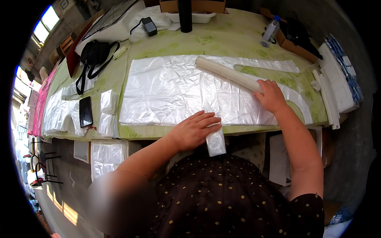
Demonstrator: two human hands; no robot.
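A pile of flat white vest-type plastic bags (158, 91) lies across the table, its handle loops toward the right. My right hand (270, 95) is closed round the near right end of a long pale tube (230, 72), which slants over the bags to the far left. With fingers stretched out, my left hand (195, 130) lies flat on the bags near the table's front edge. Beside its fingertips a narrow folded plastic bag (216, 142) hangs over that edge toward me. The underside of my left hand and its thumb are hidden.
Left on the green-patterned tablecloth (170, 43) are a black phone (85, 112), small folded bags (107, 102) and a black shoulder bag (95, 53). A black post (185, 16) stands at the back. A water bottle (270, 31) and stacked packs (337, 77) are at right.
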